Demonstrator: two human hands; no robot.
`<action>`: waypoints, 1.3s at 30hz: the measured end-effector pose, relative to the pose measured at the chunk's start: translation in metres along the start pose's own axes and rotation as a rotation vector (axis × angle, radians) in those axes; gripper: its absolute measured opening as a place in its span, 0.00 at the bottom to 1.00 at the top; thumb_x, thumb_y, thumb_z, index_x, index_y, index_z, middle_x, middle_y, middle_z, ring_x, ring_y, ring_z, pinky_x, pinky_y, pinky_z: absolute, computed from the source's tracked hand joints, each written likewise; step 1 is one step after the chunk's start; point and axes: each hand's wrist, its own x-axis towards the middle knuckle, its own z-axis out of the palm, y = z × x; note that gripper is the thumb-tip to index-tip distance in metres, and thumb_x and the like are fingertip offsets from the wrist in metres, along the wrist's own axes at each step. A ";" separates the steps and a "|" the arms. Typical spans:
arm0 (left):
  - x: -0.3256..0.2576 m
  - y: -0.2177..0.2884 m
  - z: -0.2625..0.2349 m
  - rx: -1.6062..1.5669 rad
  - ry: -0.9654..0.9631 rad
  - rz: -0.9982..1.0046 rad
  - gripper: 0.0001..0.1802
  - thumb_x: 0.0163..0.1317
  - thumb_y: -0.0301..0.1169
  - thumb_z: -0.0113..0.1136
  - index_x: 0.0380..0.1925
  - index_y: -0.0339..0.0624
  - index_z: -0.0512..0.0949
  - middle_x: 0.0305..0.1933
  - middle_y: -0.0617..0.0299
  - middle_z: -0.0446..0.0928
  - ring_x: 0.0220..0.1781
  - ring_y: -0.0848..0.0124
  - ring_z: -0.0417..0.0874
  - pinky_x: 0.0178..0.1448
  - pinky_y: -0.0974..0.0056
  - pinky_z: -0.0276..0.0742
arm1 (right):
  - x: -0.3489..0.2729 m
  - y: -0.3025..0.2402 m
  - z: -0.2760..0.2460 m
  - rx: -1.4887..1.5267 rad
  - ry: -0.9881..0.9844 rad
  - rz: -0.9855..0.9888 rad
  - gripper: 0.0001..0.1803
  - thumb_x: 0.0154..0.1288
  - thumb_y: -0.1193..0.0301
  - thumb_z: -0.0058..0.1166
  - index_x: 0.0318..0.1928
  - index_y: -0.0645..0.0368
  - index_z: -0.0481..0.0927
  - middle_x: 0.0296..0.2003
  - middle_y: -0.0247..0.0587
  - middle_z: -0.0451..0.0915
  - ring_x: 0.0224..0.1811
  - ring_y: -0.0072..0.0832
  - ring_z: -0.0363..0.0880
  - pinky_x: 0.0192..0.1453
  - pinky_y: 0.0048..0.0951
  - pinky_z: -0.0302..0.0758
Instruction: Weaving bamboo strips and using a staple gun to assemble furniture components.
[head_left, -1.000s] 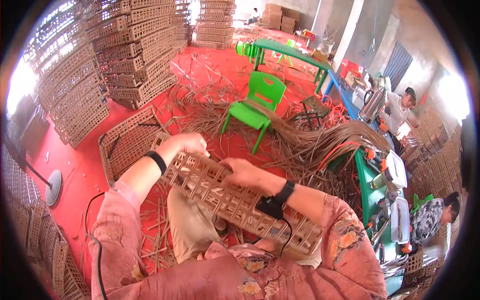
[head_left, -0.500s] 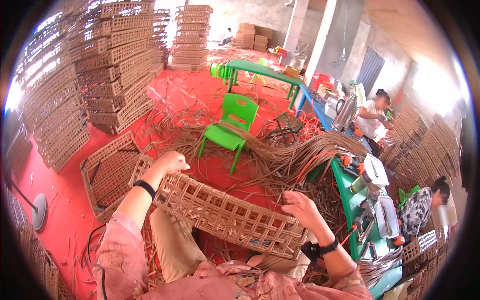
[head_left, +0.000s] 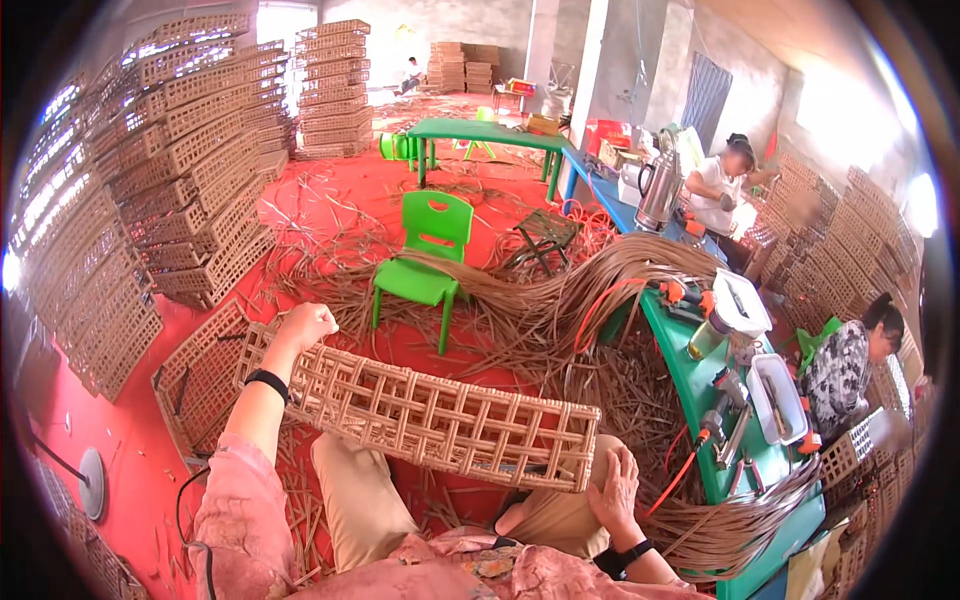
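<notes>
A brown woven basket [head_left: 430,415], long and open-latticed, lies tilted across my lap with its side facing up. My left hand [head_left: 308,325] is closed at the upper rim near the basket's left end, and my forearm covers part of that end. Beyond the basket's lower right corner, my right hand [head_left: 617,490] rests by my right knee. Its fingers are stretched out and hold nothing. Another latticed basket [head_left: 195,385] leans on the floor to the left.
A green chair [head_left: 428,265] stands ahead, beside a thick bundle of brown strands [head_left: 600,285]. To the right, a green table [head_left: 690,400] carries power tools and a white tray [head_left: 778,400]. Tall basket stacks [head_left: 190,190] rise at left. Two people work at right; another sits far back.
My right hand has dropped from above the basket's right end to beside my knee. The basket's right end has swung slightly up and left. The whole view has shifted a little.
</notes>
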 end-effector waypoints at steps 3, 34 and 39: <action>0.008 0.012 -0.003 0.031 -0.028 -0.017 0.09 0.51 0.32 0.63 0.24 0.37 0.78 0.27 0.57 0.80 0.32 0.71 0.79 0.41 0.63 0.74 | 0.002 -0.007 0.004 -0.059 0.002 0.052 0.41 0.46 0.61 0.63 0.61 0.60 0.63 0.63 0.56 0.56 0.68 0.53 0.51 0.68 0.51 0.52; 0.052 -0.010 -0.002 -0.035 -0.135 -0.078 0.07 0.52 0.30 0.64 0.25 0.37 0.79 0.25 0.59 0.80 0.31 0.73 0.78 0.41 0.64 0.73 | 0.019 -0.028 0.010 -0.072 0.054 0.054 0.38 0.45 0.69 0.60 0.60 0.60 0.65 0.64 0.55 0.58 0.68 0.52 0.52 0.69 0.50 0.50; 0.052 -0.003 -0.001 -0.021 -0.144 -0.085 0.07 0.52 0.30 0.64 0.25 0.37 0.80 0.25 0.60 0.79 0.31 0.72 0.78 0.41 0.64 0.73 | 0.018 -0.025 0.012 -0.086 0.063 0.057 0.37 0.45 0.69 0.60 0.60 0.60 0.65 0.63 0.55 0.58 0.68 0.53 0.52 0.69 0.50 0.50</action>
